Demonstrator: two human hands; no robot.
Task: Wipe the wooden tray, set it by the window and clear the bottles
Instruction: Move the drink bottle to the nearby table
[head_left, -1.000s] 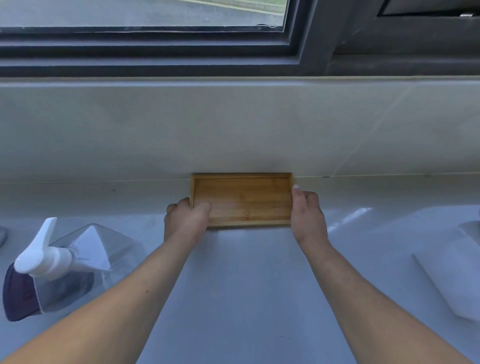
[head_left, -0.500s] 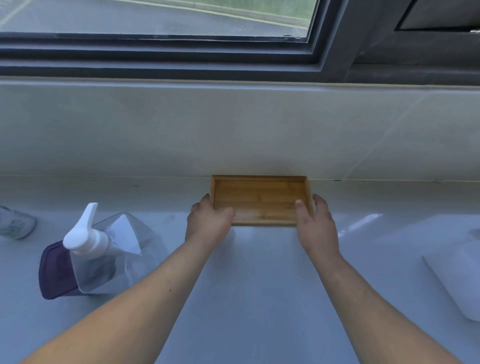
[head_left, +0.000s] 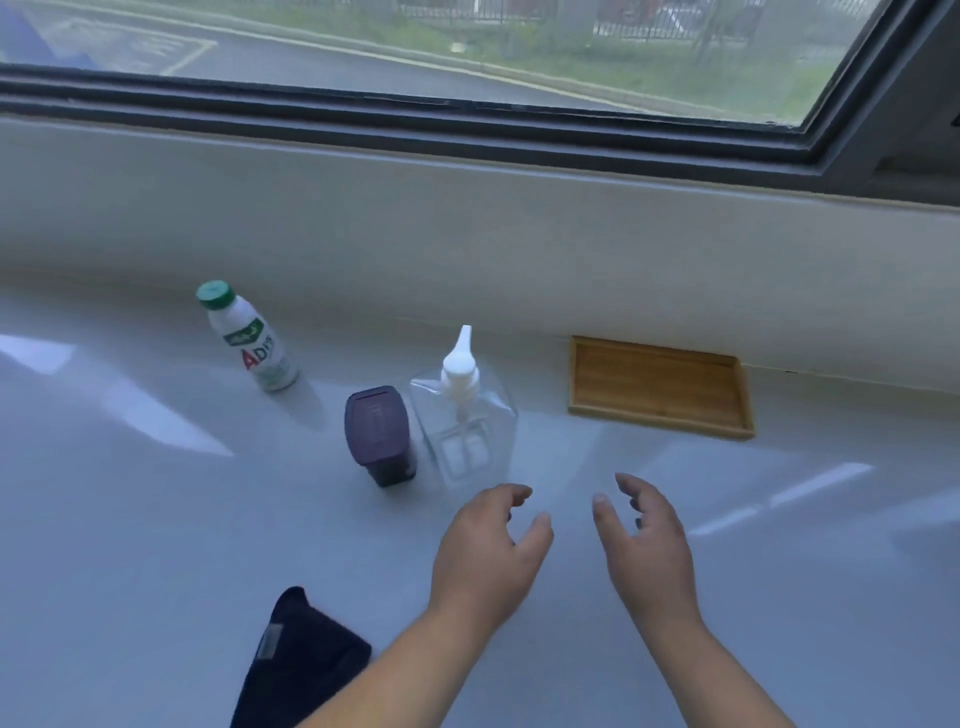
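From your head camera, the shallow rectangular wooden tray (head_left: 658, 387) lies flat on the pale glossy countertop (head_left: 156, 519), its far edge touching the low tiled wall (head_left: 467, 234) under the dark-framed window (head_left: 467, 111). Your hands are well apart from it, nearer you and to its left. Your left hand (head_left: 488, 558) hovers with fingers loosely curled and spread, gripping nothing; your right hand (head_left: 647, 545) is likewise open and empty, thumb turned inward.

Just beyond your left fingertips stands the clear square pump bottle with a white nozzle (head_left: 465, 415), not touched. Touching its left side is the dark purple flip-cap bottle (head_left: 378, 434). Farther left and apart stands the white drink bottle with a green cap (head_left: 249, 340). A dark folded cloth (head_left: 301, 665) lies beside your left forearm.
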